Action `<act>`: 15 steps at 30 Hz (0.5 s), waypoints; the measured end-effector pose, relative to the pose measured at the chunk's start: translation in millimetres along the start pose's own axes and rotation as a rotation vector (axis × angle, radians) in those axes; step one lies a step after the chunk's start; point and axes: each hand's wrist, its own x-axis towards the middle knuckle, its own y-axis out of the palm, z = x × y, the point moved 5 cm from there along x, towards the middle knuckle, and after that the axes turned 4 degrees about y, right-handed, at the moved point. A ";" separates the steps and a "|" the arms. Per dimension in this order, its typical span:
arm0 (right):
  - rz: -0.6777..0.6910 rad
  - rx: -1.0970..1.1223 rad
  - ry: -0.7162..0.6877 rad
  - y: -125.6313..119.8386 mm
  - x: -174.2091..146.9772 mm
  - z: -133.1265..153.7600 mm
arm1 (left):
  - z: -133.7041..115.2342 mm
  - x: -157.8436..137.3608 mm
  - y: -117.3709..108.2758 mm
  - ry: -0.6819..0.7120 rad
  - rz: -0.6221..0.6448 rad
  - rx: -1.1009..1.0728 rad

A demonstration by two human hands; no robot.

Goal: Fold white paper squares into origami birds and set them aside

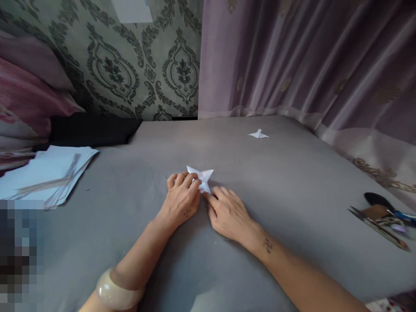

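Note:
A white folded paper star (204,177) lies on the grey cloth surface, with pointed tips showing at its top and lower right. My left hand (182,195) is curled over the star's left side, fingers closed on it and covering that part. At the lower tip, my right hand (227,212) has its thumb and index finger pressed together on the paper. The rest of its fingers are bent and rest close to the cloth. Farther back sits another small folded paper piece (259,134), with two wing-like points and a raised middle.
A stack of white paper sheets (48,173) lies at the left, in front of a black flat item (94,130). Scissors or a similar pointed metal tool (378,229) and several small items lie at the right edge. A purple curtain (292,56) borders the surface.

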 end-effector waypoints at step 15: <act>0.034 -0.005 0.026 5.5 7.0 2.0 | -3.3 -2.6 3.0 0.063 0.002 0.052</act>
